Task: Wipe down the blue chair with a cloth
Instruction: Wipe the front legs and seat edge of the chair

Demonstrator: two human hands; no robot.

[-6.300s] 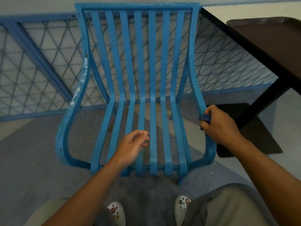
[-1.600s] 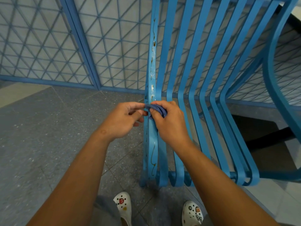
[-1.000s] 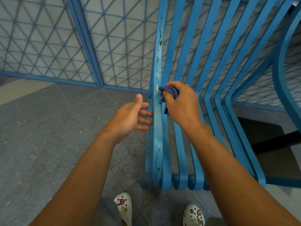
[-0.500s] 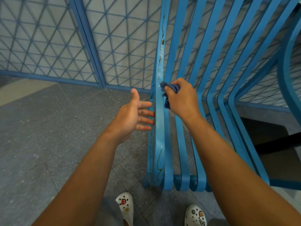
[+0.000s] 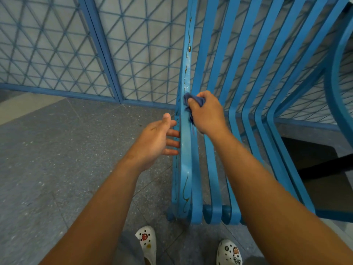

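The blue chair [image 5: 236, 77] of curved metal slats fills the right half of the view, seen from its left side. Its outer left side rail [image 5: 186, 150] carries rusty streaks and pale marks. My right hand [image 5: 207, 114] grips a small dark blue cloth [image 5: 188, 98], bunched up and pressed against that rail about halfway up. My left hand [image 5: 156, 138] is open, fingers spread, just left of the rail, with its fingertips at the rail's edge; it holds nothing.
A blue metal mesh fence [image 5: 80, 50] runs along the back, close behind the chair. Grey speckled floor [image 5: 53, 159] stretches to the left. My white clogs [image 5: 146, 243] stand just before the chair's front edge. A dark table leg [image 5: 324, 165] shows at the right.
My right hand with the cloth has slid a short way up the left side rail. My left hand, which pinched the cloth 1.6 s ago, has let go and stays open beside the rail.
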